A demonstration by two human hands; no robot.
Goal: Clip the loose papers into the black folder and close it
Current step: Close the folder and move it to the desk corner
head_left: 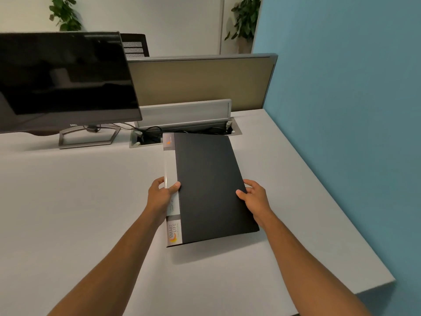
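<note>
The black folder (209, 185) is shut and held just over the desk (68, 201), near the blue wall (341, 110). The left hand (161, 197) grips the white spine side. The right hand (252, 197) grips the open edge. Two hands keep it flat and steady. No loose papers show, so they may be inside. I cannot tell.

Folder (211, 188) shut: contents hidden, papers not visible. Left hand (160, 198) covers part of the spine label; small print there unreadable. Right hand (254, 199) fingers hidden under the folder's right edge. Monitor (63, 80) cut off at left frame edge. Desk (68, 201) near edge out of frame.
</note>
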